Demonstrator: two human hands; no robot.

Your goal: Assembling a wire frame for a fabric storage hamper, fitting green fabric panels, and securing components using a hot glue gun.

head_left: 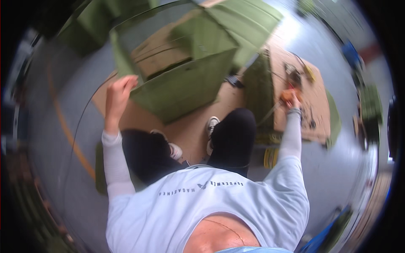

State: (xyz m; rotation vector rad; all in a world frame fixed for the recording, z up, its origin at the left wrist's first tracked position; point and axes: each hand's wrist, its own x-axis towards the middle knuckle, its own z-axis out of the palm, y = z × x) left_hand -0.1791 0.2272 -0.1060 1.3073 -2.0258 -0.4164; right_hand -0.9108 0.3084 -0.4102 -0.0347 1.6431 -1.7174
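An open-topped green box [185, 88], seemingly of fabric or sheet panels, stands in front of me with its near wall toward my knees. At its left rim, my left hand [118, 99] is raised with its fingers curled together; anything between them is too blurred to make out. Off to the right, my right hand [292, 100] is closed round an orange tool [287, 95], whose exact kind is smeared by motion. That tool is over a sheet of cardboard [301, 120] lying on top of a green block-like stand [258, 88].
Tools, including a yellow-handled one [310, 74], lie on the cardboard. A thin dark cable [82, 114] runs along the left floor. Brown cardboard [192, 139] lies under my shoes. A yellow roll [270, 158] sits below the stand. More green pieces [86, 27] stand at the back left.
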